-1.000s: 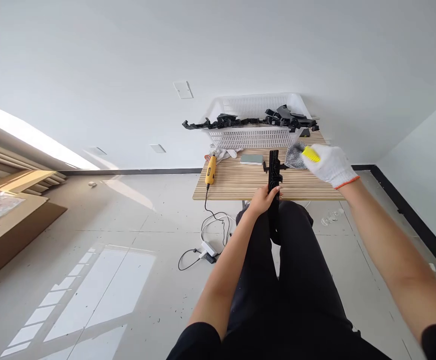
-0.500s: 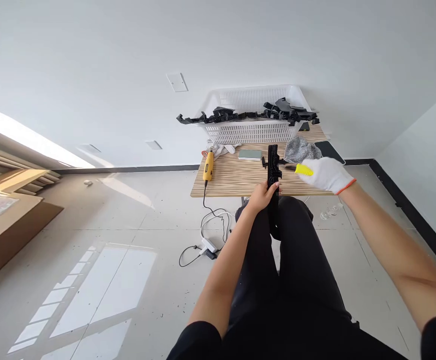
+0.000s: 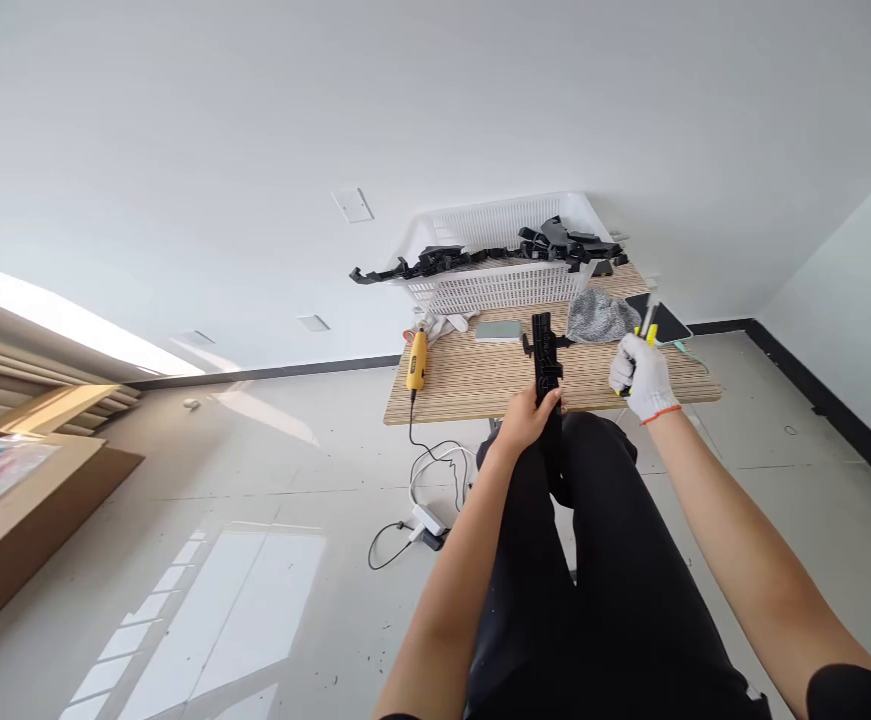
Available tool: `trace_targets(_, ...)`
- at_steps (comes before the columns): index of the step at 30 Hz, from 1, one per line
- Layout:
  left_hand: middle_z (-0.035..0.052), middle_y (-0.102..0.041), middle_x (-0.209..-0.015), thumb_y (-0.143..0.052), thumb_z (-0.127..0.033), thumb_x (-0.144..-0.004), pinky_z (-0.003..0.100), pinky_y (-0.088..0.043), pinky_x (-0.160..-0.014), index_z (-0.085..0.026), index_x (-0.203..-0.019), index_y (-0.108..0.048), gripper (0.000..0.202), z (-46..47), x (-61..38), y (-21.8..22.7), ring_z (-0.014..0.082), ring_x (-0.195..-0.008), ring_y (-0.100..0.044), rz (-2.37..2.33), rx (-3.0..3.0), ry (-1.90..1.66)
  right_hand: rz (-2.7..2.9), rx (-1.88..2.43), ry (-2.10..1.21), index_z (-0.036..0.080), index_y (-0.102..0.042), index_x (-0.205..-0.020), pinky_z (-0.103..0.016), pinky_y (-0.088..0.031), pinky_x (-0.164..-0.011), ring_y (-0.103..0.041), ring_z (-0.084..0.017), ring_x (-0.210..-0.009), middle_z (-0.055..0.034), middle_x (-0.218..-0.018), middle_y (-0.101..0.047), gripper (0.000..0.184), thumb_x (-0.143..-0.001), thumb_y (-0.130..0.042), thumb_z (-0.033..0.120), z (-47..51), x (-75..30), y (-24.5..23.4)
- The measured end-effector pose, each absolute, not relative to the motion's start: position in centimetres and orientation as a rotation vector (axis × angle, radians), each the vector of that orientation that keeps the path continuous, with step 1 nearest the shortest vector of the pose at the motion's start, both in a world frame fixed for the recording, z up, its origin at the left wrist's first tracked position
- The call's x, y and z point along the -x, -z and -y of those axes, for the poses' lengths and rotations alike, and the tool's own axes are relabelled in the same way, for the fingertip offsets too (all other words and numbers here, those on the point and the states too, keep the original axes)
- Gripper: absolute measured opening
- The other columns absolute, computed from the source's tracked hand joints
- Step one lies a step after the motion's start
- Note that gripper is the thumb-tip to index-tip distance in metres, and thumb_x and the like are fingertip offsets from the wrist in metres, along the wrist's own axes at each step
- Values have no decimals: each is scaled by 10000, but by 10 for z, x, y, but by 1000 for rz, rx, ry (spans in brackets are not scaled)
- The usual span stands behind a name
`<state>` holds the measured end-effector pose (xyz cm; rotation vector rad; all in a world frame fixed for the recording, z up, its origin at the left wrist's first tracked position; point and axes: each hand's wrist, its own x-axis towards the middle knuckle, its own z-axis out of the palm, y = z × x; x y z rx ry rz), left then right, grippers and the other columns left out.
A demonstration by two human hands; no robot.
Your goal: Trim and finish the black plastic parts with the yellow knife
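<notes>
My bare left hand grips a long black plastic part by its lower end. The part stands nearly upright over the table's front edge, with small arms jutting from its sides. In my gloved right hand is a yellow-handled knife, its thin blade pointing up and away, apart from the black part. The white glove has an orange cuff, and its fingers hide much of the handle. Behind the knife lies a crumpled grey cloth.
On the wood-striped table are a yellow rotary tool, a grey-green block and a white glove. A white basket of black parts stands behind. Cords and a power adapter lie on the floor; a cardboard box is at left.
My right hand has moved back from the black part, turning the knife so its blade points upward. The left hand keeps its hold on the part. The view has tilted slightly upward.
</notes>
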<state>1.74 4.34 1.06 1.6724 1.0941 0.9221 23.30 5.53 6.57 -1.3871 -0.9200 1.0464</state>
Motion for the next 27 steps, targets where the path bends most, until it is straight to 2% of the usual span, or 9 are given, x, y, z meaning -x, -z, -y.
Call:
trace_targets(5, 81, -827, -954, -577, -643, -1002, 359, -606, -829, -230, -1001, -671, 423, -38, -17, -12, 289, -928, -794, -1177, -1718, -890, 979, 1303, -1143, 288, -385, -726, -273, -250, -406, -300, -104, -400, 85, -486, -369, 383, -784, -735, 432, -56, -216, -57)
trace_targets(9, 73, -814, -951, -578, -617, -1011, 363, -590, -821, -236, -982, -654, 390, -33, -17, -12, 285, -900, -780, -1193, -1712, -917, 1133, 1285, -1289, 284, -408, -734, -270, -247, -406, -293, -102, -400, 84, -485, -373, 346, -839, -692, 451, -62, -209, -57)
trace_targets(13, 54, -782, -915, -586, -611, -1009, 348, -570, -790, -240, -930, -632, 382, -25, -16, -10, 269, -894, -751, -1220, -1707, -931, 1034, 1208, -1371, 272, -420, -710, -278, -256, -410, -271, -95, -399, 78, -495, -371, 312, -890, -624, 423, -73, -213, -55)
trace_targets(16, 33, -733, -841, -597, -621, -1000, 329, -548, -745, -244, -889, -601, 393, -19, -15, -10, 244, -848, -716, -1246, -1691, -912, 995, 1165, -1396, 249, -531, -757, -279, -250, -412, -268, -93, -400, 79, -497, -392, 232, -880, -666, 392, -75, -216, -56)
trace_targets(18, 11, -673, -765, -599, -626, -997, 315, -517, -701, -249, -845, -558, 408, -14, -14, -10, 215, -771, -673, -1270, -1693, -894, 991, 1160, -1398, 231, -620, -854, -277, -317, -431, -323, -101, -421, 73, -516, -443, 193, -865, -716, 399, -72, -217, -57)
trace_targets(22, -29, -504, -659, -587, -618, -1002, 298, -395, -619, -258, -759, -406, 470, -7, -12, -11, 160, -620, -526, -1302, -1710, -905, 1035, 1153, -1435, 223, -670, -977, -307, -519, -589, -566, -144, -574, 25, -667, -606, 358, -792, -839, 479, -63, -216, -58)
trace_targets(24, -37, -437, -640, -580, -608, -1007, 302, -336, -602, -261, -748, -355, 488, -5, -12, -11, 151, -586, -464, -1319, -1713, -910, 1093, 1157, -1419, 220, -684, -1003, -304, -533, -621, -597, -149, -612, 16, -699, -626, 419, -762, -869, 509, -59, -215, -57)
trace_targets(27, -41, -386, -615, -546, -578, -1029, 311, -284, -596, -264, -753, -355, 459, -4, -12, -12, 155, -556, -417, -1341, -1744, -869, 1148, 1197, -1353, 220, -719, -1073, -298, -545, -652, -598, -147, -637, 10, -724, -635, 461, -797, -842, 568, -50, -213, -53)
